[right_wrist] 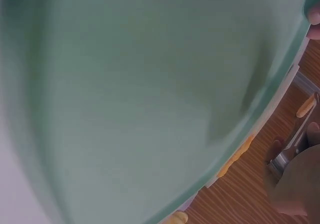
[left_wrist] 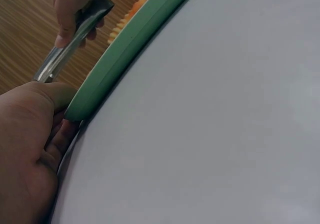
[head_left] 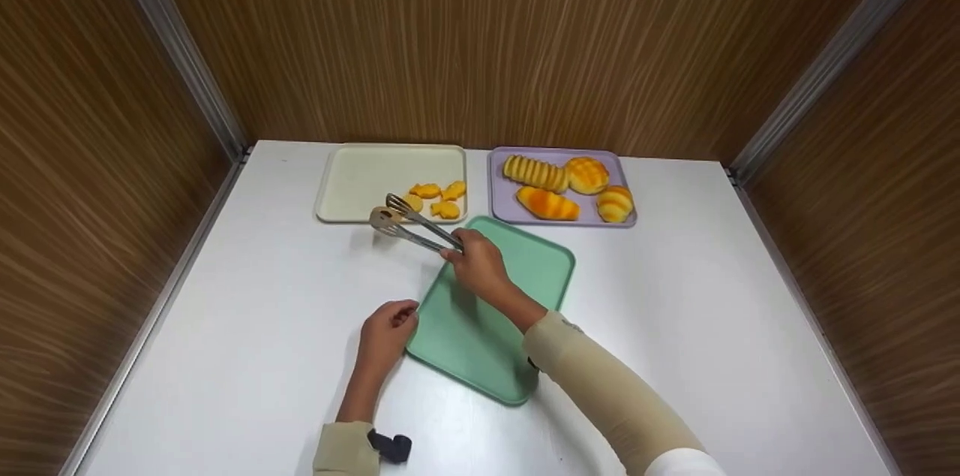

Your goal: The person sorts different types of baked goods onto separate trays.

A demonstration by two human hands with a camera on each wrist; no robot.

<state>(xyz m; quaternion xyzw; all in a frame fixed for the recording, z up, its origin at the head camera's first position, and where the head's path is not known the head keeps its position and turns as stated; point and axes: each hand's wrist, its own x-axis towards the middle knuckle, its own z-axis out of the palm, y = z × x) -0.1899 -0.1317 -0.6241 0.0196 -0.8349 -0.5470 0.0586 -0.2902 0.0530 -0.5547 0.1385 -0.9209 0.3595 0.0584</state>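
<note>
My right hand (head_left: 480, 262) grips a pair of metal tongs (head_left: 439, 230) above the upper left part of a green tray (head_left: 480, 333). Between the tongs' slotted heads sits a round brown cookie (head_left: 382, 215), partly covered by the metal; its edge also shows in the right wrist view. The heads are raised off the table, just in front of a cream tray's near edge. At the green tray's left rim, my left hand (head_left: 386, 329) pinches the edge, with a finger under it in the left wrist view. The green tray lies angled and bears no food.
On the cream tray (head_left: 375, 176), fish-shaped crackers (head_left: 446, 209) and a round cookie (head_left: 413, 202) lie at the right end. To its right, a purple tray (head_left: 499, 209) bears several bread pieces (head_left: 547, 203). Wood-grain panels (head_left: 480, 40) enclose the white table (head_left: 247, 296) at back and sides.
</note>
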